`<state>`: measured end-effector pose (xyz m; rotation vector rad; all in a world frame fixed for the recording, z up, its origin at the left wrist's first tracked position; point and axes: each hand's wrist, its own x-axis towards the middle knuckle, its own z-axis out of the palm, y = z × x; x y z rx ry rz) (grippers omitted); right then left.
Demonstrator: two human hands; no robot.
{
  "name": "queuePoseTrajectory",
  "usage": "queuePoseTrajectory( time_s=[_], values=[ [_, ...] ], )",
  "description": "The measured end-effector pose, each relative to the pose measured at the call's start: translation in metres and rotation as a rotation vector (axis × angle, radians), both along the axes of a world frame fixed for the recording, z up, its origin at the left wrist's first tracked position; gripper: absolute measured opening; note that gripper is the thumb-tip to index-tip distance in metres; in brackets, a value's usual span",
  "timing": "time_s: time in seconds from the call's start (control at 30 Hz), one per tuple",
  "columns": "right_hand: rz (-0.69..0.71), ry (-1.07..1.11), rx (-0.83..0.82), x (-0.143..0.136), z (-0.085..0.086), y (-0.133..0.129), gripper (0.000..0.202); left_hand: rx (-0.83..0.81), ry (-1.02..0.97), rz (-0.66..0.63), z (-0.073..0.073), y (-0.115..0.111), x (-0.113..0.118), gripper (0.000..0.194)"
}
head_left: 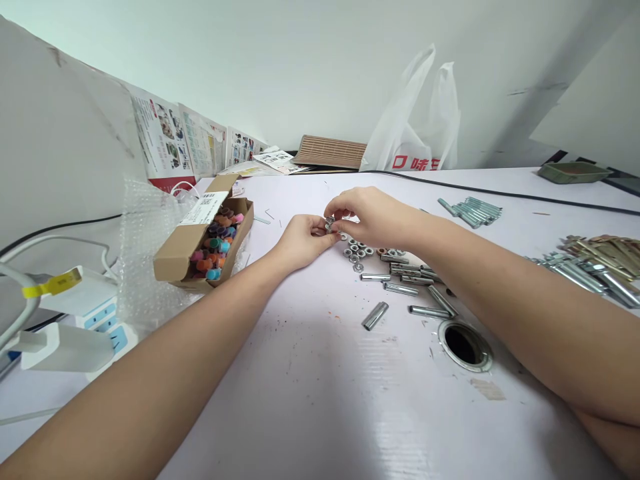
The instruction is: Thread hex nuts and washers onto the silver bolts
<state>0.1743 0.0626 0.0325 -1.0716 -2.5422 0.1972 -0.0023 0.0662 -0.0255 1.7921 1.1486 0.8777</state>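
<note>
My left hand [309, 239] rests on the white table [300, 373] with its fingers closed around small metal nuts [329, 224]. From the right, my right hand [361, 215] reaches over and pinches at the same small nuts, so both hands meet there. Just right of the fingertips lies a group of loose nuts and washers [355, 250]. Several metal sleeves [401, 289] are scattered below my right forearm, one sleeve [375, 316] apart from the others.
An open cardboard box [177, 252] of colourful markers stands left, beside bubble wrap [145, 267] and a power strip [107, 337]. At right are bolts [475, 211], more bolts [595, 267] and a round table hole [463, 345]. Behind stands a plastic bag [415, 133]; a black cable [480, 189] crosses.
</note>
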Motion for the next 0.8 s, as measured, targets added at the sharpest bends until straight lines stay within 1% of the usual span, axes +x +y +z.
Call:
queuePoseTrajectory(
  time_s=[0.07, 0.1, 0.17, 0.23, 0.27, 0.3, 0.33, 0.37, 0.43, 0.47, 0.5, 0.53, 0.57, 0.63, 0.67, 0.73, 0.77, 0.8],
  values=[
    [-0.053, 0.019, -0.033, 0.001, -0.002, 0.002, 0.018, 0.003, 0.014, -0.01, -0.001, 0.001, -0.001, 0.026],
    [-0.08, 0.021, -0.045, 0.002, -0.003, 0.003, 0.02, 0.004, 0.021, -0.012, -0.002, 0.001, -0.001, 0.026],
    [-0.101, 0.032, -0.062, 0.003, -0.003, 0.003, 0.036, 0.007, 0.026, -0.012, -0.003, 0.002, -0.003, 0.026],
    [-0.066, 0.042, -0.088, 0.003, -0.002, 0.002, 0.055, 0.011, 0.018, -0.011, -0.003, 0.002, -0.004, 0.024],
    [-0.048, 0.039, -0.104, 0.004, 0.0, 0.0, 0.057, 0.013, 0.014, -0.011, -0.003, 0.002, -0.004, 0.022],
    [-0.045, 0.03, -0.124, 0.004, 0.002, -0.001, 0.05, 0.016, 0.012, -0.005, -0.002, 0.002, -0.004, 0.021],
    [-0.057, 0.018, -0.148, 0.004, 0.004, -0.003, 0.038, 0.017, 0.009, 0.001, -0.001, 0.001, -0.004, 0.021],
    [-0.08, 0.012, -0.173, 0.005, 0.006, -0.004, 0.033, 0.014, 0.006, 0.004, 0.0, 0.0, -0.003, 0.021],
    [-0.141, 0.05, -0.206, 0.005, 0.008, -0.007, 0.044, -0.003, 0.004, 0.007, 0.002, -0.001, -0.003, 0.022],
    [-0.165, 0.095, -0.22, 0.004, 0.008, -0.008, 0.044, -0.015, 0.002, 0.01, 0.003, -0.001, -0.002, 0.023],
    [-0.171, 0.145, -0.25, 0.003, 0.007, -0.008, 0.038, -0.026, -0.003, 0.011, 0.003, -0.001, -0.002, 0.024],
    [-0.156, 0.191, -0.304, 0.002, 0.005, -0.009, 0.032, -0.033, -0.006, 0.01, 0.003, -0.001, -0.002, 0.024],
    [-0.128, 0.227, -0.375, 0.001, 0.003, -0.008, 0.031, -0.035, -0.009, 0.009, 0.002, -0.001, -0.002, 0.024],
    [-0.114, 0.295, -0.49, 0.0, -0.002, -0.007, 0.043, -0.039, -0.021, 0.007, 0.0, 0.0, -0.002, 0.022],
    [-0.148, 0.339, -0.501, 0.0, -0.005, -0.006, 0.052, -0.036, -0.02, 0.007, -0.001, 0.001, -0.002, 0.019],
    [-0.287, 0.437, -0.446, 0.002, -0.008, -0.002, 0.067, -0.029, -0.008, 0.013, -0.004, 0.002, -0.003, 0.014],
    [-0.355, 0.473, -0.419, 0.004, -0.009, 0.0, 0.07, -0.027, -0.007, 0.016, -0.005, 0.003, -0.003, 0.014],
    [-0.392, 0.49, -0.409, 0.005, -0.01, 0.002, 0.069, -0.029, -0.012, 0.016, -0.005, 0.003, -0.002, 0.015]
  ],
)
